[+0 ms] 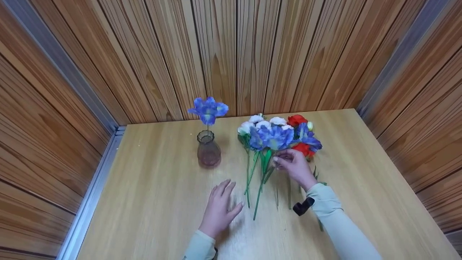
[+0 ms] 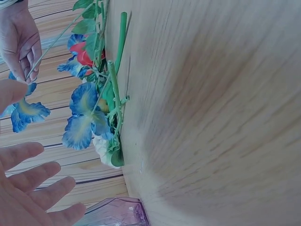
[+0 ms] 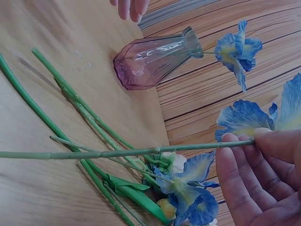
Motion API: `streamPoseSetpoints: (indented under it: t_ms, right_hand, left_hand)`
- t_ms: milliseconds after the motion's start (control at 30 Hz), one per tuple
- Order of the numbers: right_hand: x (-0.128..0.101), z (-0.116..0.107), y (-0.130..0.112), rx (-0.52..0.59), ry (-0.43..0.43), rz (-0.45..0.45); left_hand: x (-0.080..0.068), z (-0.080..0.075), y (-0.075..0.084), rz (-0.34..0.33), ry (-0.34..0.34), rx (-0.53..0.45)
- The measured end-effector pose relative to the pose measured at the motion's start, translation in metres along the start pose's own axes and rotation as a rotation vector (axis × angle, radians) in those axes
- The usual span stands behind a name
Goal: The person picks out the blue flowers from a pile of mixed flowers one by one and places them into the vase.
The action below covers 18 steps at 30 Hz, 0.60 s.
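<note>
My right hand [image 1: 295, 168] pinches the green stem [image 3: 108, 153] of a blue iris [image 3: 247, 117] between thumb and fingertips, just below the bloom. In the left wrist view this iris [image 2: 28, 115] hangs above the table, its stem slanting. Nearer the front, my left hand [image 1: 219, 209] hovers over the table with fingers spread and nothing in them. A glass vase [image 1: 208, 153], pinkish at the base, stands beyond it. One blue iris [image 1: 208, 109] rises upright from the vase's mouth.
Right of the vase lies a bunch of flowers with white blooms [image 1: 278, 120], red blooms [image 1: 297, 120] and another blue iris [image 1: 306, 137]. Their green stems [image 1: 258, 198] point toward the front. A wood-panelled wall [image 1: 220, 54] borders the table's back edge.
</note>
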State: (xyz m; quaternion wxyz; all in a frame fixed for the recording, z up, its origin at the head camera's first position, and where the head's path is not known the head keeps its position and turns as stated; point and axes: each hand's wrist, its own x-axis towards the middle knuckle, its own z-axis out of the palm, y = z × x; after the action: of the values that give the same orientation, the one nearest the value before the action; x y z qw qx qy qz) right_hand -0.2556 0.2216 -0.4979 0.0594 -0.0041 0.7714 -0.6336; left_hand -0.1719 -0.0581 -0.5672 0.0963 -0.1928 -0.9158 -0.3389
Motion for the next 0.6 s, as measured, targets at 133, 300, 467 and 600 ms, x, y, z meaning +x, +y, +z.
streamPoseSetpoints:
  t_ms: [133,300,467,600]
  right_hand:
    - [-0.003,0.002,-0.002,0.012,-0.011,-0.018]
    - [-0.007,0.005,-0.005,0.026,-0.025,-0.057]
    - [-0.017,0.007,-0.022,0.033,-0.049,-0.042]
    - [-0.028,0.010,-0.041,0.041,-0.069,-0.035]
  left_hand:
    - [-0.001,0.001,0.000,-0.007,-0.002,-0.015]
    - [-0.001,0.001,0.002,0.010,0.021,-0.027]
    - [-0.001,0.001,0.005,-0.009,0.010,-0.042]
    - [-0.001,0.001,0.007,-0.022,-0.005,-0.057]
